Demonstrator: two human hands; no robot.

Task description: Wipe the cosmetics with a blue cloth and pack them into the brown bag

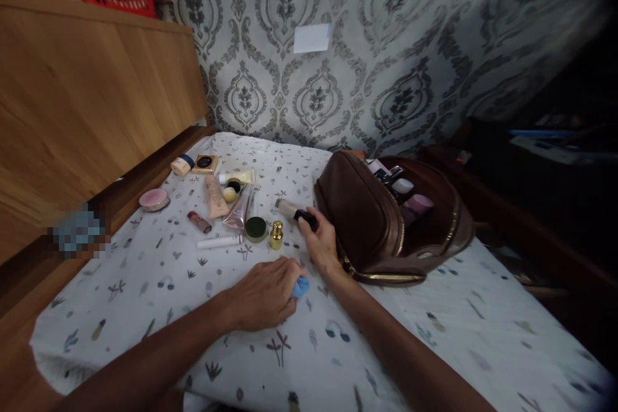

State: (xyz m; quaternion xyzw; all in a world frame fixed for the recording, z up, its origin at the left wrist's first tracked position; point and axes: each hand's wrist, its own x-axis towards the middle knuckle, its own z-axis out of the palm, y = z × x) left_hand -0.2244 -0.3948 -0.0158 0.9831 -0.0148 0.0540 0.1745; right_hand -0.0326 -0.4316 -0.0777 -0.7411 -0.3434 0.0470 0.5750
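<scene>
Right hand (319, 241) grips beige bottle with black cap (295, 212) beside open brown leather bag (367, 219); left hand (265, 293) closed over small blue cloth (302, 286).

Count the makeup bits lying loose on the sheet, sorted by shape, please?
Round compacts and jars: 4, such as the pink compact and green jar
Tubes and sticks: 5, such as the white stick
Bottles: 2, the gold-capped bottle and the black-capped bottle under the right hand
Total: 11
</scene>
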